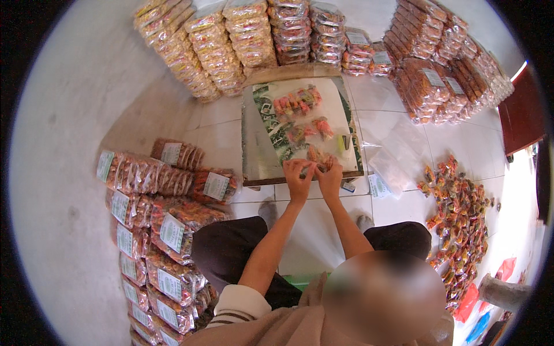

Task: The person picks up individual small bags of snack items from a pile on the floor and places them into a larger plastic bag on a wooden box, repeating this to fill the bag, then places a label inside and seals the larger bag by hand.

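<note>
At the near edge of a low table (253,164), my left hand (298,179) and my right hand (330,177) come together. Their fingers pinch the near end of a small clear snack packet (316,154) with orange-brown contents. The fingers partly hide its near end. Farther up the tabletop lies a row of orange and red snack packets (297,102), with a few more packets (311,130) between that row and my hands. To the right of these is a small yellow-green and dark object (344,142), too small to make out.
Tall stacks of bagged snacks (251,37) line the far side, with brown bagged stacks (427,86) at the far right. Labelled bags (172,230) pile up at my left. Loose small packets (459,230) heap on the floor at right, near clear plastic bags (395,167).
</note>
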`<state>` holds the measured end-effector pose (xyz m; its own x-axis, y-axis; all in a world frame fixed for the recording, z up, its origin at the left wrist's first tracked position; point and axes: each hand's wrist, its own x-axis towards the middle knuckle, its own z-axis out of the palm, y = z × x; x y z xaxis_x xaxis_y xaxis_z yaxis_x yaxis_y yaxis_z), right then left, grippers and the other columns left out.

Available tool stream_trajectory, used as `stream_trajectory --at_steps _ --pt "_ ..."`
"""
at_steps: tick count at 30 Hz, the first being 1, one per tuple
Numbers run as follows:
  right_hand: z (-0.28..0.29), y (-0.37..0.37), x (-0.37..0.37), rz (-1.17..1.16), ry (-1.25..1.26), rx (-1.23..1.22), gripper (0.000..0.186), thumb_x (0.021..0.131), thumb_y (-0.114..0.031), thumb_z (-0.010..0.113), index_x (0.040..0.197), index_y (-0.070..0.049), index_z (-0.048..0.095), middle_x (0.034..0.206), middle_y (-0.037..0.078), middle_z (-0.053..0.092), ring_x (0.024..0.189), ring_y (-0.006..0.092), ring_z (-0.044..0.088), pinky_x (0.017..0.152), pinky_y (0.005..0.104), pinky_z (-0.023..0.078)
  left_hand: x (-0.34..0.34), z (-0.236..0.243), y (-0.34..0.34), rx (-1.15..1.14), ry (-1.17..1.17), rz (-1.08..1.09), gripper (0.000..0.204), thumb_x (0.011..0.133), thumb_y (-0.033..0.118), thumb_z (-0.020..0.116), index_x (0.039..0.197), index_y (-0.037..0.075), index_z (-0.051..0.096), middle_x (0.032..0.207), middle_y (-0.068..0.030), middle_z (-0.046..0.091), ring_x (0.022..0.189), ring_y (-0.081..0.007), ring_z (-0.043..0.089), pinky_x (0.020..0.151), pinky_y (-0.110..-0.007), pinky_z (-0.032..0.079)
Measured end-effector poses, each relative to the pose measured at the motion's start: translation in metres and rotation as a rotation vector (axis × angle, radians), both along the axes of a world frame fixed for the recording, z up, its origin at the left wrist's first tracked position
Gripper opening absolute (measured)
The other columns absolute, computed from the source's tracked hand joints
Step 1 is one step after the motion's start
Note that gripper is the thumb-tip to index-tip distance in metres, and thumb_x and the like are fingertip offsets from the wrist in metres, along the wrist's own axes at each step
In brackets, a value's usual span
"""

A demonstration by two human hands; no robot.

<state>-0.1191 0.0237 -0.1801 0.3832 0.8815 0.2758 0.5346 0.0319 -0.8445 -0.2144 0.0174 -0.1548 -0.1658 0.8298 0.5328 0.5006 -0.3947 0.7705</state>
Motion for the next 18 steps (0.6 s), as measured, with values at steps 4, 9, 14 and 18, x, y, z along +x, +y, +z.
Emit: stream_trajectory --at_steps 4,9,14,18 --pt "0.004 0.014 -0.007 0.031 -0.027 0.022 0.058 0.064 -0.020 0.075 0.111 0.002 0.048 0.097 0.020 0.053 0.092 0.0343 0.049 0.081 0.0400 0.039 -0.008 -0.019 0.016 -0.031 -0.236 0.118 0.028 0.084 0.024 0.057 0.105 0.005 0.055 0.101 -0.0107 0.052 0.100 -0.0264 0.045 0.087 -0.038 0.035" --pt "0.004 0.011 -0.032 0.114 0.071 0.092 0.061 0.066 -0.019 0.073 0.114 0.003 0.044 0.102 0.020 0.049 0.095 0.0356 0.046 0.082 0.0410 0.038 -0.037 -0.035 0.078 -0.335 -0.770 0.167 0.053 0.088 0.037 0.051 0.125 0.002 0.035 0.116 -0.0146 0.045 0.108 -0.0261 0.044 0.091 -0.037 0.035" --pt "-0.009 0.028 -0.032 0.113 -0.099 -0.012 0.066 0.067 -0.013 0.071 0.121 0.003 0.036 0.112 0.022 0.043 0.100 0.0367 0.044 0.086 0.0409 0.036 -0.021 -0.025 0.095 -0.741 -0.710 0.137 0.075 0.080 0.052 0.055 0.131 0.003 0.030 0.120 -0.0142 0.043 0.109 -0.0248 0.044 0.090 -0.036 0.036" --pt "-0.005 0.035 -0.050 0.130 0.046 0.015 0.068 0.066 -0.010 0.070 0.124 -0.002 0.035 0.116 0.023 0.039 0.104 0.0377 0.040 0.089 0.0431 0.034 -0.035 -0.026 0.093 -0.858 -0.864 0.008 0.082 0.076 0.056 0.058 0.132 0.004 0.027 0.123 -0.0143 0.042 0.112 -0.0259 0.043 0.090 -0.037 0.036"
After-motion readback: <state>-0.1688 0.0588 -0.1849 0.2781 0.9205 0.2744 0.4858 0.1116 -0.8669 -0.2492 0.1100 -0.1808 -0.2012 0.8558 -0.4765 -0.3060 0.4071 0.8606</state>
